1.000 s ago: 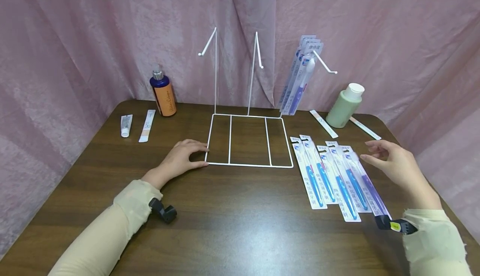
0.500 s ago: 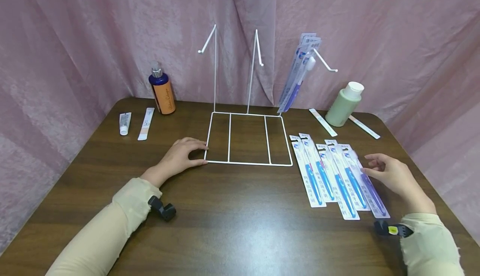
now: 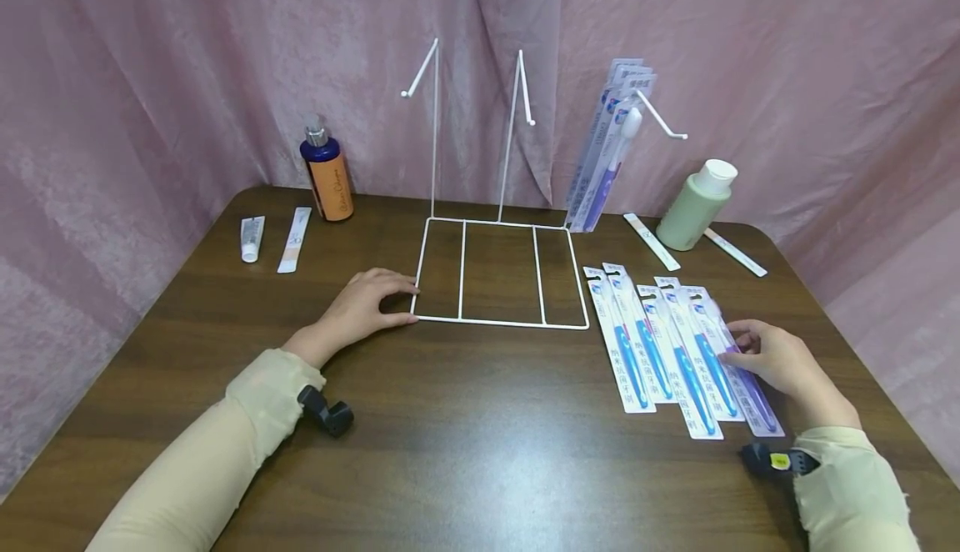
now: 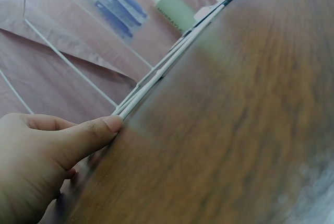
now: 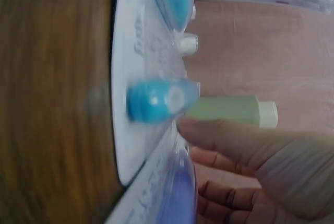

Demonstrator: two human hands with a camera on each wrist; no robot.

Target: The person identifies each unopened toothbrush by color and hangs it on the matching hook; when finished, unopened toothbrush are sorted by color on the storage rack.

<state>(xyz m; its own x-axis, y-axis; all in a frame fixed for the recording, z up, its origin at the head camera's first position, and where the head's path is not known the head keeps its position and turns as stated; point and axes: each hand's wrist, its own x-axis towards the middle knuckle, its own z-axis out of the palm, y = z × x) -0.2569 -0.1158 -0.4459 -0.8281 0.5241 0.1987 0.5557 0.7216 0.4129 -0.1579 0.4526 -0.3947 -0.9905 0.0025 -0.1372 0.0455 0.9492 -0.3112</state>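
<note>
Left hand [image 3: 358, 312] flat on surface [image 3: 465, 419], fingertips steadying rack [image 3: 501, 318] corner. Right hand [image 3: 776, 362] on purple pack [image 3: 759, 402], rightmost in row; grip loose, not closed. Step, likely: picking pack. Next needs edge pinch.

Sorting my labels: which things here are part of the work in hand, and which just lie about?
In hand: white wire rack; purple packaged toothbrush; blue packaged toothbrushes; hung toothbrush packs.
Lying about: blue-orange pump bottle; green bottle; small white tube.
</note>
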